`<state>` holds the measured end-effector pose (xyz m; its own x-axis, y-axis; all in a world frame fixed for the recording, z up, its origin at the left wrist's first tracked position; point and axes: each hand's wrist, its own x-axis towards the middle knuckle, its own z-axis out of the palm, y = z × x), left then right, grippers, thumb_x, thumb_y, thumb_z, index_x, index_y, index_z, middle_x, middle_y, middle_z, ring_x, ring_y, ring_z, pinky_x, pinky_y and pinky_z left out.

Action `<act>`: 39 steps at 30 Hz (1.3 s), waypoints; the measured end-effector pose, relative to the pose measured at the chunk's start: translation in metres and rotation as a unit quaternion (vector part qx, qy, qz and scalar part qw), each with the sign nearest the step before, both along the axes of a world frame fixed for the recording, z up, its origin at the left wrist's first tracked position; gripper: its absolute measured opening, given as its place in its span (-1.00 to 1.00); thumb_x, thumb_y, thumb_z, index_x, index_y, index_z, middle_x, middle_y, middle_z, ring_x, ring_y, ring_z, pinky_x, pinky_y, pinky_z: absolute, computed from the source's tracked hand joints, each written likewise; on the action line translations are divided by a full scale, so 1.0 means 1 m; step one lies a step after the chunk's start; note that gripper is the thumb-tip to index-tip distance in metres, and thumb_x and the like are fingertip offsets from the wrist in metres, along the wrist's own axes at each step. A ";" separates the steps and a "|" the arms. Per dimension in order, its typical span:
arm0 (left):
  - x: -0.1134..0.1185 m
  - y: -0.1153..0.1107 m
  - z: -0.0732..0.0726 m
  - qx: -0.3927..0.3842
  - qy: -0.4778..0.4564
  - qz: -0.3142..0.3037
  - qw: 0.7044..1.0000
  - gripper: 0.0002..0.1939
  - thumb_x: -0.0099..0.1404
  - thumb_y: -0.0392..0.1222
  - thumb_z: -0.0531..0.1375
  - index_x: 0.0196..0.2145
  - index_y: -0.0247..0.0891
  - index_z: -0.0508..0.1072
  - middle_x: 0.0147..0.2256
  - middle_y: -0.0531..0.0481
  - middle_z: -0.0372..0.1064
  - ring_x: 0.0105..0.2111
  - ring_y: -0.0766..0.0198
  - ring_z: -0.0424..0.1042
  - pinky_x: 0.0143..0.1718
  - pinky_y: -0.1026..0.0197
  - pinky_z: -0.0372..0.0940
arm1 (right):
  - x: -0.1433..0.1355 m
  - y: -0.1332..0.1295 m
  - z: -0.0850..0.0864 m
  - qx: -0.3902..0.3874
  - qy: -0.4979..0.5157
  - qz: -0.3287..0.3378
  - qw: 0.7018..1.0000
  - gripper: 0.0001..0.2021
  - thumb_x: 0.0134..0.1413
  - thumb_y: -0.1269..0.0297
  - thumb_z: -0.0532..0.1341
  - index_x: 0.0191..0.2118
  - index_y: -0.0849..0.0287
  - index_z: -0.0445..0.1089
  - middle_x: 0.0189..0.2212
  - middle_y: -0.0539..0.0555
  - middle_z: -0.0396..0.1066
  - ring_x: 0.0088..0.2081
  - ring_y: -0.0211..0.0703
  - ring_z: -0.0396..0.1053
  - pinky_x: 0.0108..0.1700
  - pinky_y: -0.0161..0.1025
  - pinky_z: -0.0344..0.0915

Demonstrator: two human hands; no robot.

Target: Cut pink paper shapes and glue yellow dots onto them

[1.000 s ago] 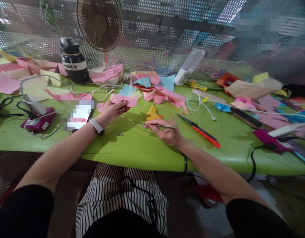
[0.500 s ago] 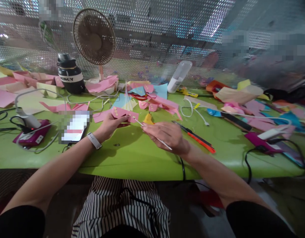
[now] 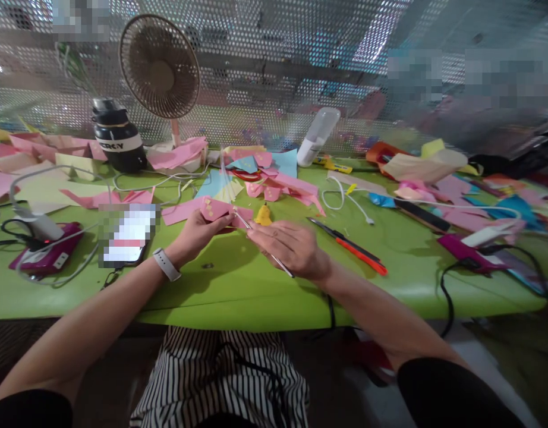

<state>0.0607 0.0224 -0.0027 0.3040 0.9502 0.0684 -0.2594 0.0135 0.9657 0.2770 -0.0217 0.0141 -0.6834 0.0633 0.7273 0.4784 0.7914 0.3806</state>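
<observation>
My left hand (image 3: 197, 235), with a pale band on its wrist, pinches a pink paper piece (image 3: 176, 214) that bears small yellow shapes. Between the fingers of my right hand (image 3: 289, 246) is a thin white stick (image 3: 283, 266), slanting down to the right. Its tip meets the paper close to my left thumb; whether it presses on it I cannot tell. Just behind my right fingers stands a small yellow pear-shaped object (image 3: 264, 214), partly hidden by them.
Right of my hand lies a long black and orange tool (image 3: 361, 257). A phone (image 3: 129, 235) and a purple power strip (image 3: 49, 252) are at left. Behind are paper scraps (image 3: 274, 184), a fan (image 3: 160, 74), a black flask (image 3: 120, 142), cables and a white bottle (image 3: 316, 139).
The stick's tip has moved left and onto or very close to the pink paper, as my right hand shifted left. My left hand keeps its hold. The view has shifted slightly.
</observation>
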 end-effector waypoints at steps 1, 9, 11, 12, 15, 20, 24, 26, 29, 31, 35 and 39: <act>0.000 0.000 0.000 0.001 0.001 0.000 1.000 -0.71 0.04 -0.12 0.47 -0.35 -0.37 0.59 -0.30 -0.07 0.57 -0.30 0.26 0.54 -0.05 0.07 0.49 | 0.000 0.000 0.000 0.001 0.001 0.000 1.000 -0.71 0.29 0.53 0.19 0.10 0.35 0.38 -0.13 0.26 0.61 -0.20 -0.11 0.58 -0.18 -0.15 0.54; -0.002 0.001 -0.003 0.020 0.006 -0.008 1.000 -0.69 0.09 -0.09 0.46 -0.30 -0.36 0.59 -0.26 -0.11 0.59 -0.23 0.21 0.57 0.03 0.05 0.46 | -0.004 -0.004 0.002 0.026 -0.016 -0.013 0.999 -0.79 0.34 0.52 0.13 0.00 0.32 0.44 -0.14 0.25 0.62 -0.18 -0.14 0.58 -0.18 -0.19 0.53; -0.002 0.001 -0.003 0.020 0.014 -0.009 1.000 -0.70 0.10 -0.10 0.45 -0.28 -0.37 0.60 -0.25 -0.12 0.59 -0.23 0.20 0.57 0.03 0.06 0.46 | -0.003 -0.004 0.001 0.024 -0.019 -0.016 0.999 -0.78 0.34 0.51 0.13 0.00 0.27 0.45 -0.14 0.22 0.62 -0.19 -0.15 0.58 -0.19 -0.19 0.53; -0.002 0.000 -0.002 0.020 0.018 -0.009 1.000 -0.71 0.11 -0.11 0.44 -0.28 -0.37 0.60 -0.25 -0.12 0.59 -0.23 0.20 0.57 0.02 0.06 0.46 | -0.003 -0.004 0.001 0.020 -0.021 -0.016 0.999 -0.78 0.34 0.51 0.13 0.01 0.26 0.45 -0.13 0.22 0.62 -0.19 -0.14 0.58 -0.19 -0.18 0.54; -0.003 -0.001 -0.002 0.019 0.023 -0.009 1.000 -0.73 0.12 -0.13 0.44 -0.28 -0.37 0.60 -0.25 -0.13 0.59 -0.21 0.19 0.58 0.03 0.06 0.46 | -0.002 -0.004 0.000 0.007 -0.028 -0.015 0.999 -0.75 0.32 0.52 0.15 0.05 0.28 0.44 -0.08 0.27 0.60 -0.16 -0.09 0.58 -0.18 -0.14 0.54; -0.003 -0.001 -0.002 0.024 0.017 -0.016 0.999 -0.70 0.12 -0.10 0.44 -0.26 -0.37 0.60 -0.23 -0.14 0.59 -0.20 0.18 0.58 0.03 0.06 0.45 | -0.004 -0.006 0.005 0.035 -0.014 -0.011 0.999 -0.78 0.34 0.53 0.11 -0.01 0.31 0.45 -0.15 0.25 0.62 -0.19 -0.14 0.58 -0.19 -0.19 0.53; -0.003 0.000 -0.002 0.022 0.017 -0.017 0.999 -0.68 0.12 -0.09 0.44 -0.24 -0.37 0.61 -0.23 -0.14 0.59 -0.20 0.19 0.57 0.02 0.07 0.46 | -0.005 -0.007 0.007 0.052 0.002 -0.009 0.999 -0.80 0.33 0.54 0.12 -0.02 0.35 0.44 -0.18 0.27 0.63 -0.21 -0.13 0.59 -0.21 -0.20 0.53; -0.003 0.000 -0.002 0.020 0.015 -0.015 1.000 -0.69 0.12 -0.10 0.45 -0.26 -0.38 0.61 -0.24 -0.13 0.59 -0.22 0.21 0.56 0.01 0.08 0.46 | -0.004 -0.007 0.006 0.053 0.002 -0.013 0.998 -0.79 0.33 0.53 0.12 -0.01 0.35 0.43 -0.18 0.26 0.63 -0.19 -0.12 0.59 -0.21 -0.19 0.53; -0.002 0.001 -0.002 0.019 0.013 -0.013 1.000 -0.72 0.11 -0.11 0.45 -0.30 -0.36 0.61 -0.27 -0.11 0.58 -0.25 0.24 0.55 -0.01 0.10 0.47 | -0.001 -0.006 0.002 0.041 0.009 -0.024 0.999 -0.76 0.35 0.50 0.13 0.05 0.24 0.40 -0.13 0.20 0.63 -0.14 -0.14 0.59 -0.18 -0.18 0.54; -0.002 0.001 -0.002 0.018 0.015 -0.013 1.000 -0.74 0.11 -0.11 0.45 -0.32 -0.35 0.61 -0.27 -0.10 0.58 -0.26 0.24 0.55 -0.02 0.10 0.47 | 0.001 -0.005 -0.001 0.026 0.013 -0.027 0.999 -0.72 0.33 0.49 0.14 0.09 0.18 0.39 -0.09 0.17 0.62 -0.10 -0.13 0.58 -0.15 -0.17 0.54; -0.003 0.000 -0.002 0.017 0.017 -0.015 1.000 -0.73 0.09 -0.11 0.45 -0.31 -0.35 0.61 -0.27 -0.10 0.59 -0.26 0.24 0.55 -0.02 0.11 0.47 | 0.001 -0.003 -0.003 0.023 0.013 -0.020 0.999 -0.69 0.30 0.51 0.17 0.12 0.25 0.39 -0.09 0.22 0.61 -0.13 -0.08 0.59 -0.16 -0.14 0.55; -0.003 0.000 -0.002 0.015 0.018 -0.015 1.000 -0.70 0.09 -0.12 0.46 -0.27 -0.37 0.61 -0.26 -0.13 0.59 -0.23 0.21 0.56 -0.01 0.09 0.46 | -0.001 -0.003 -0.005 0.020 0.014 -0.008 1.000 -0.69 0.28 0.54 0.19 0.11 0.30 0.40 -0.09 0.27 0.60 -0.12 -0.06 0.58 -0.16 -0.14 0.54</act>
<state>0.0578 0.0224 -0.0048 0.3353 0.9384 0.0841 -0.2238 -0.0074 0.9746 0.2762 -0.0243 0.0092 -0.6621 0.0447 0.7480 0.5023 0.7672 0.3988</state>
